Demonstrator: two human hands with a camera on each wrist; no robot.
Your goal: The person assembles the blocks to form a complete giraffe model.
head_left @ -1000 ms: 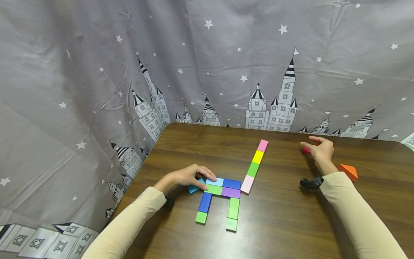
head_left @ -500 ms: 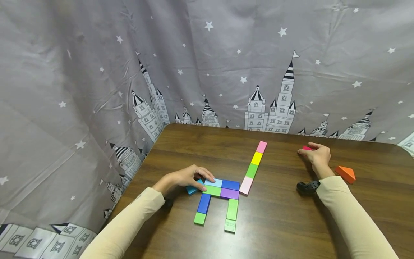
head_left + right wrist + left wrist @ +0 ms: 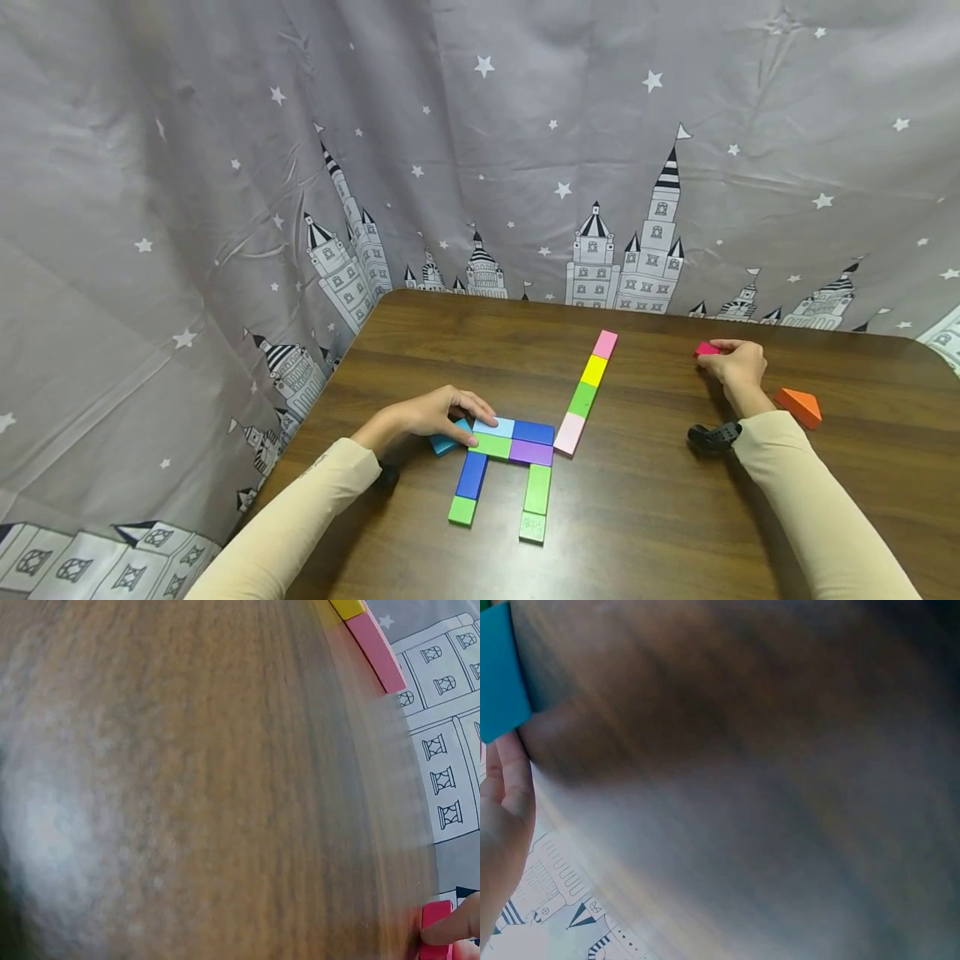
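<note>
My right hand [image 3: 742,367] pinches a small red block [image 3: 706,349] between thumb and forefinger at the far right of the table. In the right wrist view a fingertip lies against the red block [image 3: 436,930] at the lower right corner. My left hand [image 3: 431,412] rests at the left end of a flat block figure. Its fingertips touch the light blue block [image 3: 497,427] and its thumb lies at the green block [image 3: 491,447]. Partly under this hand is a teal block [image 3: 448,439], which the left wrist view also shows.
A dark blue block [image 3: 534,432] and a purple block [image 3: 531,452] continue the figure, with two legs below. A slanted row of pink, yellow [image 3: 594,370], green and pale pink blocks rises at its right. An orange triangular block [image 3: 799,407] lies beside the right wrist. Behind hangs a grey curtain [image 3: 480,150].
My right hand has lowered its fingers onto the red block and now pinches it, the block having turned slightly. The left hand stays in place on the figure.
</note>
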